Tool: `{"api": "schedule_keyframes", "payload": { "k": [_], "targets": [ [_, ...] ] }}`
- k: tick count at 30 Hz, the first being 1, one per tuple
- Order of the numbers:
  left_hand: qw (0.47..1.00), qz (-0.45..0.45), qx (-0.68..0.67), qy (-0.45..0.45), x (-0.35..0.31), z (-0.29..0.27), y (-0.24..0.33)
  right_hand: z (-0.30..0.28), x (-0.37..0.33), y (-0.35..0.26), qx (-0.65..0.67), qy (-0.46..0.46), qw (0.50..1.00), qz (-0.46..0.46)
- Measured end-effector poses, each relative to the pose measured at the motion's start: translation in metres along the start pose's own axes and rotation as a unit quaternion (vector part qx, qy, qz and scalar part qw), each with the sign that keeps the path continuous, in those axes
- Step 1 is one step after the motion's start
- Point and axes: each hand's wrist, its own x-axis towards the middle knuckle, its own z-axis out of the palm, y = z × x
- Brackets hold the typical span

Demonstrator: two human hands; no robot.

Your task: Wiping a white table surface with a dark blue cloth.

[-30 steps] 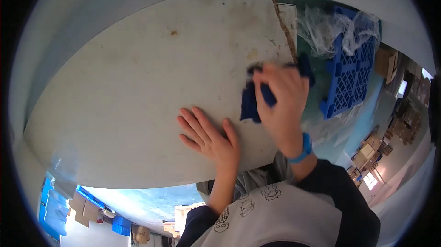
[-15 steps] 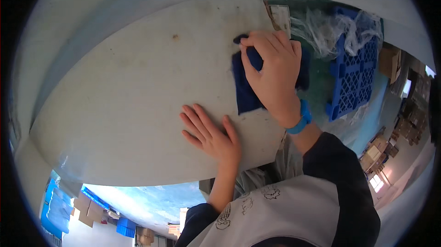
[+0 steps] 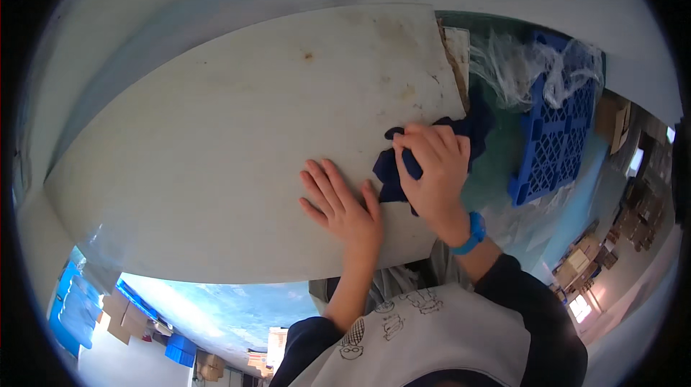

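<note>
My right hand (image 3: pixel 434 175), with a blue band on its wrist, is closed around a dark navy cloth (image 3: pixel 391 171). The cloth is bunched against the right end of a white tabletop (image 3: pixel 237 149), and part of it hangs past the worn edge. Flat on the tabletop to the left of the cloth rests my left hand (image 3: pixel 345 207), fingers spread and holding nothing. Brownish stains mark the board near its far right corner. The underside of the cloth and my right palm are hidden.
Beyond the table's right edge a blue plastic pallet (image 3: pixel 558 128) stands on a green floor, with crumpled clear plastic film (image 3: pixel 504 63) over and beside it. The table's right edge is chipped and rough. Cardboard boxes (image 3: pixel 576 261) are stacked farther right; a white wall runs behind the table.
My right hand has pulled the cloth toward me along the right edge, and the cloth is now more bunched. My left hand still lies flat on the tabletop. The view has shifted slightly.
</note>
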Motion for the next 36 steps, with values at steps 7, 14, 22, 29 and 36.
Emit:
{"api": "schedule_keyframes", "payload": {
  "k": [7,14,22,29,36],
  "targets": [
    [1.000,-0.011,-0.017,-0.001,0.001,-0.001,0.005,0.017,0.055,-0.009,-0.033,0.074,0.997,0.008],
    [1.000,-0.016,-0.023,-0.009,-0.001,-0.006,0.009,0.028,0.110,-0.018,-0.065,0.080,0.994,-0.023],
    [1.000,0.002,0.007,-0.020,-0.005,-0.003,0.005,0.031,0.074,-0.037,-0.025,0.014,0.994,-0.102],
    [1.000,0.002,-0.013,-0.008,-0.007,0.000,0.003,0.039,0.065,-0.045,-0.014,0.041,0.996,-0.075],
    [1.000,-0.003,-0.024,0.002,-0.003,-0.002,0.006,0.051,0.108,-0.053,-0.029,0.074,0.992,-0.101]
  ]
}}
